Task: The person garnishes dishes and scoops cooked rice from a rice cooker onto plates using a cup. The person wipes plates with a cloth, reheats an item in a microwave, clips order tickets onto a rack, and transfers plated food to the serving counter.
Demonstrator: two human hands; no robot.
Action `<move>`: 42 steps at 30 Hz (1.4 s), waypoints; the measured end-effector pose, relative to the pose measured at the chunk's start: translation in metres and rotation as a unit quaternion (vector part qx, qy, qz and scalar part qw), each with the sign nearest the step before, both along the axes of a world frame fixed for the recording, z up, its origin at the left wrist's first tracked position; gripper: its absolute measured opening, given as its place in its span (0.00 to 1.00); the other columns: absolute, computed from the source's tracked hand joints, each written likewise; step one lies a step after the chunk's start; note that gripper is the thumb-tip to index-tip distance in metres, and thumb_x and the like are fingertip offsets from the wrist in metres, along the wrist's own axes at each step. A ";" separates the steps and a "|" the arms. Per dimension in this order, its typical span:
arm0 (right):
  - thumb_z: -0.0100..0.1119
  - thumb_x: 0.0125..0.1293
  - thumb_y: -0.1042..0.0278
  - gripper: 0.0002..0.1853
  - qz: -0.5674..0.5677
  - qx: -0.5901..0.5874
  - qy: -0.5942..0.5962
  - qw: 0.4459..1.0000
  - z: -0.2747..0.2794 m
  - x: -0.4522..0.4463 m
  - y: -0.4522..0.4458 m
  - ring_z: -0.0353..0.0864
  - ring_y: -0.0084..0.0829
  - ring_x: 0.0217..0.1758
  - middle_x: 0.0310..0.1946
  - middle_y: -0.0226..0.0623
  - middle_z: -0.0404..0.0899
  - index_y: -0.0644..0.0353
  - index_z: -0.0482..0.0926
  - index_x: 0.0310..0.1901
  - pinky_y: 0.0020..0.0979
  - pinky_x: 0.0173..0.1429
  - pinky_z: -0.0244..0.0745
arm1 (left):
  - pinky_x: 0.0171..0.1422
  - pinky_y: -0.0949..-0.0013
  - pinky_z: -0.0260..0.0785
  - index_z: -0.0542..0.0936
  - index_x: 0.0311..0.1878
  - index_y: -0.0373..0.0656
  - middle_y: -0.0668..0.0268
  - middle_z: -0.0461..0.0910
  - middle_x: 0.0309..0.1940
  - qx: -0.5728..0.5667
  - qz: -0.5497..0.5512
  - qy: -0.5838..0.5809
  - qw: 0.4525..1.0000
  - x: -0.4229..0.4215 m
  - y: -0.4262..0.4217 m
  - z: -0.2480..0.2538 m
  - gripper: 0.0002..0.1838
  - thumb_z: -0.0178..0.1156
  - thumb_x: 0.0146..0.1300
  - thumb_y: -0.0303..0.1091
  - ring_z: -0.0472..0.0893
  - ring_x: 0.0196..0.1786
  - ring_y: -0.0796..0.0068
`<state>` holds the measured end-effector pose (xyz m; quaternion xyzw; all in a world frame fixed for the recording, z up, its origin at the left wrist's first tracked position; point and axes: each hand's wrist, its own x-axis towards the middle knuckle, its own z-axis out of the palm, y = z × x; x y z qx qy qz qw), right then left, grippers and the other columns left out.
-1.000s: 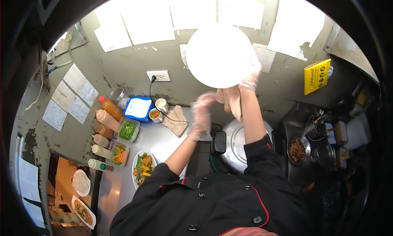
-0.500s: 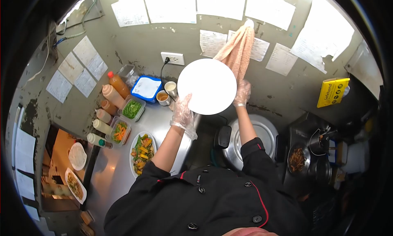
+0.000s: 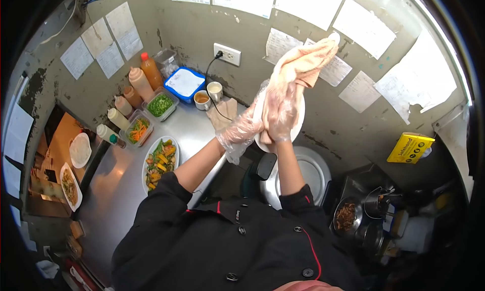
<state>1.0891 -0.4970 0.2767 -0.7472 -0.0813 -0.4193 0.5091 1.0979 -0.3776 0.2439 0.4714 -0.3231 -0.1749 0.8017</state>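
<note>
In the head view, a white plate [image 3: 300, 115] is held up in front of the wall, mostly covered by my hands and a peach-coloured towel [image 3: 303, 64]. My left hand [image 3: 251, 122], in a clear plastic glove, grips the plate's left edge; its fingertips are partly hidden. My right hand [image 3: 282, 117], also gloved, clutches the towel and presses it against the plate's face. The towel's upper end still hangs from a hook on the wall. Below the plate is a round metal lid [image 3: 303, 175].
On the steel counter [image 3: 121, 190] at left stand an oval plate of cooked vegetables [image 3: 160, 162], tubs of chopped greens [image 3: 159, 105] and carrots [image 3: 137, 130], sauce bottles [image 3: 140, 84] and two cups [image 3: 202, 100]. A pan of browned food [image 3: 345, 216] sits at right.
My right hand has taken hold of the hanging towel and brought it onto the plate. The plate has tilted from face-on to nearly edge-on. The view has turned slightly.
</note>
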 end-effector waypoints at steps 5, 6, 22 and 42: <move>0.48 0.67 0.63 0.20 -0.132 -0.042 0.016 0.990 -0.016 0.040 -0.054 0.74 0.41 0.45 0.42 0.51 0.74 0.71 0.68 0.54 0.35 0.49 0.68 | 0.66 0.72 0.55 0.45 0.72 0.40 0.65 0.61 0.63 0.092 0.152 -0.101 0.979 -0.024 0.006 -0.002 0.44 0.56 0.54 0.27 0.61 0.63 0.76; 0.49 0.67 0.63 0.19 -0.176 -0.088 0.006 0.981 -0.019 0.046 -0.066 0.78 0.37 0.35 0.34 0.47 0.78 0.70 0.68 0.53 0.35 0.39 0.71 | 0.66 0.72 0.56 0.45 0.72 0.40 0.65 0.61 0.62 0.083 0.157 -0.076 0.981 -0.031 0.007 -0.003 0.44 0.56 0.54 0.26 0.61 0.63 0.76; 0.58 0.58 0.62 0.16 0.069 -0.432 0.214 0.873 -0.216 -0.038 -0.081 0.69 0.46 0.57 0.47 0.47 0.75 0.56 0.78 0.47 0.45 0.62 0.63 | 0.59 0.64 0.69 0.58 0.66 0.38 0.55 0.71 0.54 -0.059 0.403 0.342 0.847 -0.206 0.154 -0.095 0.33 0.56 0.57 0.29 0.74 0.54 0.64; 0.75 0.33 0.66 0.20 0.047 -0.515 0.132 0.846 0.007 -0.160 -0.084 0.68 0.42 0.33 0.26 0.37 0.70 0.59 0.68 0.18 0.42 0.46 0.67 | 0.51 0.58 0.68 0.68 0.56 0.43 0.63 0.71 0.50 -0.232 0.625 0.500 0.553 -0.381 0.346 -0.304 0.20 0.48 0.67 0.45 0.72 0.52 0.63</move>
